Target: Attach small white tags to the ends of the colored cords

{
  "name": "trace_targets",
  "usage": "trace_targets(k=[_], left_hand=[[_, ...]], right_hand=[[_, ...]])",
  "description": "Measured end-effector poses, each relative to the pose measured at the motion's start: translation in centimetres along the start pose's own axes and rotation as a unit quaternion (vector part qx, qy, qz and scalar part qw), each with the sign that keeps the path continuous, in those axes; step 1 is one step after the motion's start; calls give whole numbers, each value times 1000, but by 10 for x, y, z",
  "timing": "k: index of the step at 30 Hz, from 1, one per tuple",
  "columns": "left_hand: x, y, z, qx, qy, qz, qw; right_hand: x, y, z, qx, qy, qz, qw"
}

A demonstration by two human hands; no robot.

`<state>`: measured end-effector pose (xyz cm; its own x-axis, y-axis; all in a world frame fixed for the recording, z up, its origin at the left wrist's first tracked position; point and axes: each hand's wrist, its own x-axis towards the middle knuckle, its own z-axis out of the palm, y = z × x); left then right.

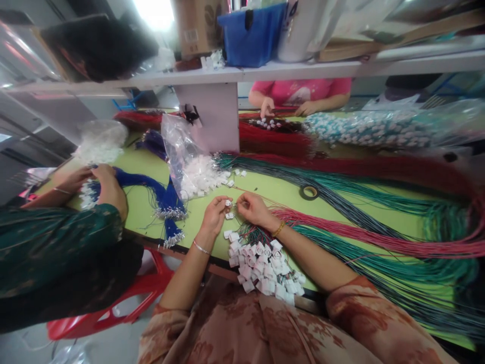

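Observation:
My left hand (215, 214) pinches a small white connector housing (228, 203) between thumb and fingers. Close to its right, my right hand (253, 208) is closed with fingertips together on a thin wire (235, 205), whose end points at the housing; I cannot tell if it is inside. Another white connector (229, 216) sits just below my left fingertips. Under my wrists lies a pile of white connectors (261, 265) with wires attached, at the table's near edge. Bundles of red wires (341, 235) and green wires (341, 247) stretch away to the right.
A clear bag of white housings (197, 174) lies open ahead. A roll of black tape (309, 192) rests beside dark wires (341, 202). On the left a co-worker's hands (106, 177) handle blue wires (146, 184); across the table sits another person (299, 93). A shelf (303, 70) spans above.

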<state>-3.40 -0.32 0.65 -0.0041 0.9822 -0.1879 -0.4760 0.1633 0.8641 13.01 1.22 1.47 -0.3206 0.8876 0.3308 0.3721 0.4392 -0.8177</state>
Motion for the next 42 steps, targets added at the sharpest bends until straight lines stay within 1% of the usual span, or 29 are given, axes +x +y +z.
trace_targets(k=[3,6,10,15,17,19,20,21,22,24,25,26,29,30,32,34,37,40,42], left_hand=[[-3,0,2,13,1,8,1000],[-4,0,4,31,6,22,999],[-3,-3,4,29,22,14,999],[-2,-6,3,51,33,-2,998],[-3,-7,3,49,32,8,998],[-2,-10,4,54,34,36,997],[-2,-11,4,61,34,47,996],[-2,-12,3,69,33,53,996],[-1,-13,3,77,30,51,995],[-1,-13,2,82,24,33,996],[0,-13,1,77,24,24,996],[0,-12,1,69,24,19,997],[-1,-12,2,46,29,23,998],[-1,-12,2,47,32,27,998],[-1,-14,4,60,39,31,997],[-1,-15,5,65,41,29,997],[-1,-15,4,42,38,15,998],[0,-12,0,15,35,-3,999],[0,-10,-2,7,23,-11,1000]], right_hand=[[0,-2,2,-37,-12,-18,999],[0,0,5,-43,-20,-25,999],[0,5,10,6,-18,5,1000],[4,6,13,-11,-21,24,999],[7,7,15,23,-19,69,997],[9,8,16,60,-16,122,991],[9,9,16,69,-14,129,989],[9,9,16,69,-14,116,991],[8,9,15,60,-15,89,994],[6,8,14,25,-13,24,999],[6,8,14,10,-13,8,1000],[6,8,13,1,-13,8,1000],[7,10,13,6,-20,56,998],[7,10,13,2,-22,61,998],[6,9,12,-26,-21,40,999],[5,6,11,-61,-23,2,998],[1,1,9,-106,-28,-38,993],[-1,-1,7,-134,-21,-46,990],[-2,0,6,-139,-29,-48,989]])
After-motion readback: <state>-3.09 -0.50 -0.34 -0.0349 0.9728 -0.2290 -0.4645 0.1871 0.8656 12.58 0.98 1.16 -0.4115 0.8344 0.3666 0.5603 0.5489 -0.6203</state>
